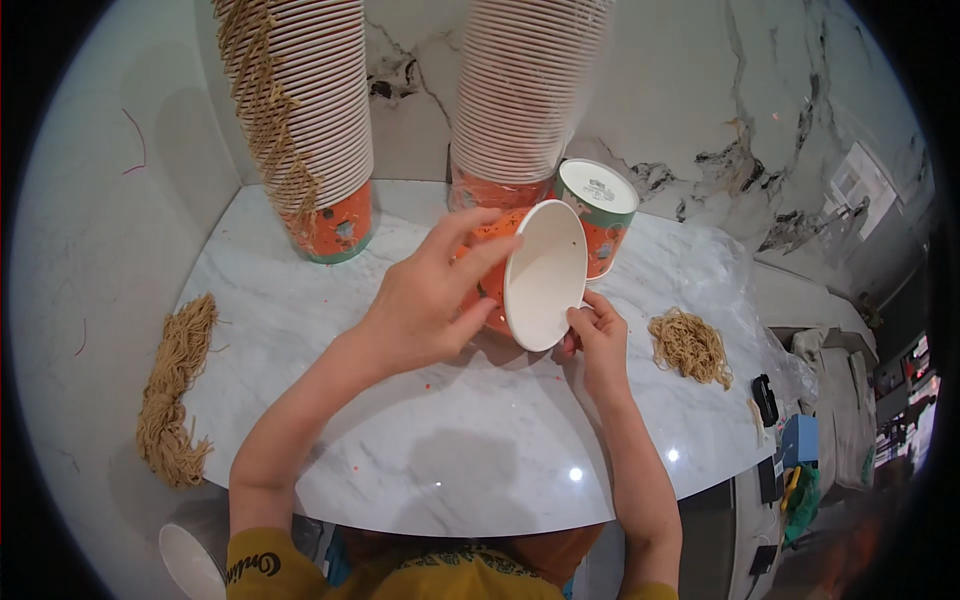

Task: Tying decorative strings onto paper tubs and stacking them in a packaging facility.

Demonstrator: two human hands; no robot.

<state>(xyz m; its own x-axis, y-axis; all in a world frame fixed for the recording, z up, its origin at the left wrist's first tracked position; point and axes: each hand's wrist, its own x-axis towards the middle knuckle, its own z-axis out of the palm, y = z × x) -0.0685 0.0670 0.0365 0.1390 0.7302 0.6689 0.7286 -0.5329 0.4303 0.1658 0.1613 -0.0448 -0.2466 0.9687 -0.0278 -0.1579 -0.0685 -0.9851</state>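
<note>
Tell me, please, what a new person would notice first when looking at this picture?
First, the orange paper cup at the centre, tilted so its white inside faces the camera, held by the left hand around its side and the right hand at its lower rim. Behind it, two tall stacks of cups rise against the marble wall. A long bundle of tan string lies at the table's left edge and a smaller tangle at the right.

orange paper cup (535,275) with white inside (small printed figures outside), white grey-veined marble tabletop (450,450), tan string bundles (175,390), orange-and-green cup stacks (310,120), mustard-yellow sleeves (270,565).
</note>
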